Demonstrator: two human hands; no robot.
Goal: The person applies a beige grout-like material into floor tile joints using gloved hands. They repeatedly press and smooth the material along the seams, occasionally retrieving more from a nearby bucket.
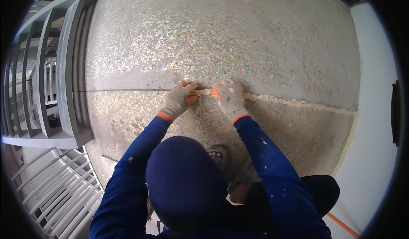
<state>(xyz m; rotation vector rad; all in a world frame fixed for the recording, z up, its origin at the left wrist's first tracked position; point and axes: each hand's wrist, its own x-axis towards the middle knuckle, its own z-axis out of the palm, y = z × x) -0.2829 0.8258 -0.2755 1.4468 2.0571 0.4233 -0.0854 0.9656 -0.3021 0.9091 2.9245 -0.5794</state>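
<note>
My left hand (178, 99) and my right hand (230, 97) wear off-white knit gloves with orange palms and orange cuffs. A narrow cream-coloured strip (205, 92) stretches the short gap between them, close to the floor. The fingers of my left hand are curled around its left end. Just to the right, my right hand grips the strip with bent fingers, partly hidden by the back of the glove. Beyond that hand, a rough, wrinkled cream band (298, 103) follows the floor joint to the wall. Left of my hands the joint (128, 90) shows as a thin dark line.
Speckled, pale flecks cover the grey floor (191, 38) ahead. Grey metal railings (64, 68) stand at the left, with white bars (64, 188) below. A white wall (375, 68) bounds the right side. An orange line (343, 225) lies at lower right.
</note>
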